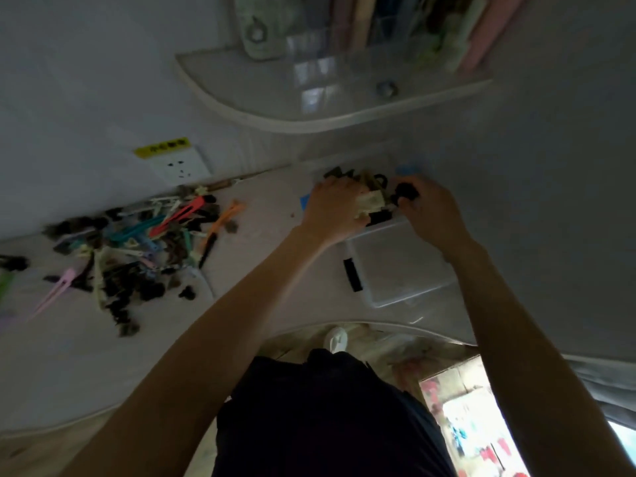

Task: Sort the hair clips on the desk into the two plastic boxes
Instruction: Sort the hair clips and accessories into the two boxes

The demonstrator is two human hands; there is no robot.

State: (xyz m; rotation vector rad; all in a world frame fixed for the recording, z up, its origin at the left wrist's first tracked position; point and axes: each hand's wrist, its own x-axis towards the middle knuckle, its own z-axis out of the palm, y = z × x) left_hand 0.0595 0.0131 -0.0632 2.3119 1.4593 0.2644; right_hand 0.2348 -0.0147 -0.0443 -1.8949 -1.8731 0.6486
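**Both hands at the far box, big pile unsorted at nine o'clock**

Your left hand [335, 210] is closed around a bundle of pale, cream-coloured clips [371, 203], and your right hand [426, 215] pinches a small black claw clip [406, 194]. Both hover over the far plastic box [351, 175] at about twelve o'clock from your body, which already holds dark clips. The near plastic box [395, 266] sits just toward you from it, at roughly one o'clock, and looks nearly bare apart from a black strip [351, 274] along its left edge; I cannot tell whether that is a clip or a latch.

The main pile of hair clips [127, 249] lies well apart at nine to ten o'clock on the desk [258, 270], a tangle of teal, red, orange, pink and black pieces.

What could go wrong: you are holding several pale clips at once, so loosening your left hand may spill some into the dark-clip box or onto the gap between the boxes. The two boxes touch or nearly touch, so a drop near the shared edge could land on the wrong side.

Hard to read: the frame is dim and motion-blurred. The far box's walls are barely visible, your fingers hide its contents, and the sorting rule is only a guess.
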